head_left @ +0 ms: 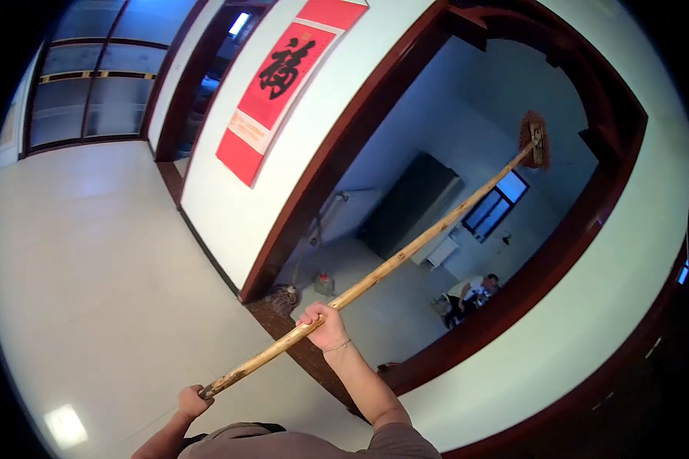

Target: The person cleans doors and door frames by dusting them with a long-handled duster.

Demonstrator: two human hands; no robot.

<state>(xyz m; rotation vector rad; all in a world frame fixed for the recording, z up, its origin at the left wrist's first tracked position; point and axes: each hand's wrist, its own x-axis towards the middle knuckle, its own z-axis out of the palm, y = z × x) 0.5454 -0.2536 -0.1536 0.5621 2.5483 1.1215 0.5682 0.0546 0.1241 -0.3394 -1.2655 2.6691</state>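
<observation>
A long wooden pole [394,264] runs diagonally from the lower left to the upper right. At its far, raised end is a brownish-red mop or broom head [533,141], seen against the upper part of the arched doorway. My left hand [193,401] is closed round the pole's dark near end, at the lower left. Further up the pole, my right hand [323,326] grips it with fingers wrapped over the wood; a thin band circles that wrist.
A dark red door frame [314,187] surrounds the opening. Beyond it are a dark cabinet [409,205], a window [496,205], a mop head [283,298] on the floor and a crouched or seated person [471,294]. A red scroll [283,84] hangs on the white wall.
</observation>
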